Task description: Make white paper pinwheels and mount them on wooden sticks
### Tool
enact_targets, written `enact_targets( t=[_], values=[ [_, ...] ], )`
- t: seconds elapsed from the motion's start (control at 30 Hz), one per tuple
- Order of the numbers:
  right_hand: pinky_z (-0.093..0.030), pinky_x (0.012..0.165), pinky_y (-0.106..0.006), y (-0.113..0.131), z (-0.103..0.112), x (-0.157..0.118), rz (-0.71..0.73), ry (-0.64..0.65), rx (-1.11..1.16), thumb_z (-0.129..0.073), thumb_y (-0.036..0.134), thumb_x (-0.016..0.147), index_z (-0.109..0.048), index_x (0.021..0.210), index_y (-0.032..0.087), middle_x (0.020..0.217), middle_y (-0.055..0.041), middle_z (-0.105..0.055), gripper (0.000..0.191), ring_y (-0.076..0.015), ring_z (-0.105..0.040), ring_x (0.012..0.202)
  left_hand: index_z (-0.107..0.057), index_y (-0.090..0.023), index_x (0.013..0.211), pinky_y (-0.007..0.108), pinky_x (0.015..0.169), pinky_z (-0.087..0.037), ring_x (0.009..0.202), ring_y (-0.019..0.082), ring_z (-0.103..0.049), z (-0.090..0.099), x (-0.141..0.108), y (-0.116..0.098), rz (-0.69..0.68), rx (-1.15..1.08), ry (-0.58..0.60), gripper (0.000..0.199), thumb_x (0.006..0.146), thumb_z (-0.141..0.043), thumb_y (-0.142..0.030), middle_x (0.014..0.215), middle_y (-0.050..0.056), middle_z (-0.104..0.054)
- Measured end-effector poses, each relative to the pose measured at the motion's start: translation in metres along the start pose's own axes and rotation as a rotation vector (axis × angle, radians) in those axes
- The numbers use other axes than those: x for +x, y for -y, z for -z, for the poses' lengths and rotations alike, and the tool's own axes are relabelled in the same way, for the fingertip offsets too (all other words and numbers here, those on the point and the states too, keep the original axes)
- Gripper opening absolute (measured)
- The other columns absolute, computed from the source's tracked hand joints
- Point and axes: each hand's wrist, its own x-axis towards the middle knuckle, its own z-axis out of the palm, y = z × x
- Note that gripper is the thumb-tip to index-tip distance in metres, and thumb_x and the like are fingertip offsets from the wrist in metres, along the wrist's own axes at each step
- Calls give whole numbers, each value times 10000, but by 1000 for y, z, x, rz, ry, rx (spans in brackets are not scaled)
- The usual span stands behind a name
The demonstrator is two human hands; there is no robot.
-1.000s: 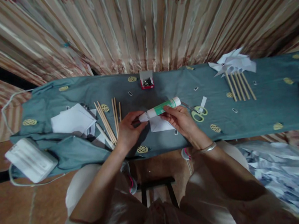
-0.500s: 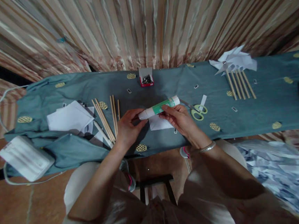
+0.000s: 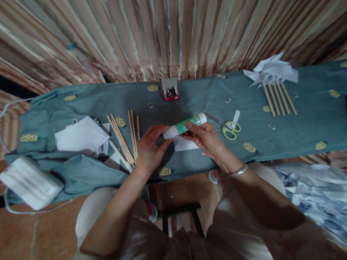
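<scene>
A white and green glue stick (image 3: 188,124) is held between both hands above the table, tilted up slightly toward the right. My left hand (image 3: 151,148) pinches its white left end with thumb and fingers. Around the green labelled body, my right hand (image 3: 206,140) is closed, thumb on top. Below the glue stick lies a folded white paper piece (image 3: 184,144), partly hidden by my right hand. Scissors (image 3: 230,130) with light green handles rest just right of that hand, next to a small paper strip (image 3: 236,116).
Left on the cloth-covered table (image 3: 201,97) are wooden sticks (image 3: 121,140), a white pen-like tool (image 3: 119,155), stacked papers (image 3: 79,134) and a white box-shaped device (image 3: 30,183). Behind stands a box of metal pins (image 3: 170,93). Paper pinwheels (image 3: 273,70) lie right; a bag of paper (image 3: 331,197) sits below.
The glue stick's two ends are slightly closer together, and my hands have come a little nearer to each other. Both keep hold of it. The things on the table stay put.
</scene>
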Motion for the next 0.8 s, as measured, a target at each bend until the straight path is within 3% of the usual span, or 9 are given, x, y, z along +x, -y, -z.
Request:
enact_targets(
  t=[0.3, 0.47, 0.63, 0.73, 0.8],
  values=[
    [-615, 609, -181, -5, -12, -3, -45, -36, 7, -959, 466, 414, -740, 647, 170, 645, 13, -741, 436, -99, -693, 575, -689, -206, 1172, 370, 939, -553, 1047, 224, -685, -1, 0, 5, -86, 115, 55, 303, 919, -615, -356, 1163, 84, -707],
    [-605, 633, -221, -2, -7, -3, -6, 31, -130, -924, 528, 472, -737, 691, 176, 685, -3, -754, 454, -118, -703, 617, -704, -223, 1151, 355, 911, -554, 1000, 214, -694, -6, 6, 2, -2, 19, 56, 311, 885, -661, -379, 1127, 67, -730],
    [-555, 620, -268, 13, 31, 0, 257, -26, -442, -837, 494, 676, -754, 857, 223, 714, -4, -751, 337, -135, -677, 635, -727, -198, 1093, 333, 847, -551, 919, 213, -698, 4, 15, 16, 153, 63, -36, 307, 831, -681, -351, 1035, 52, -755],
    [-571, 757, -368, 16, 53, -5, 430, -16, -801, -696, 390, 836, -763, 881, 250, 787, -12, -762, 162, -179, -692, 725, -730, -165, 1080, 339, 850, -545, 904, 226, -695, 10, 19, 29, 178, 132, -63, 320, 818, -666, -339, 1008, 65, -760],
    [-550, 903, -439, 15, 62, -11, 549, 52, -1047, -601, 290, 890, -766, 954, 254, 948, -36, -778, 180, -224, -709, 902, -725, -165, 1084, 351, 861, -542, 913, 236, -690, 13, 21, 38, 172, 187, -63, 332, 822, -650, -355, 1008, 72, -757]
  ],
)
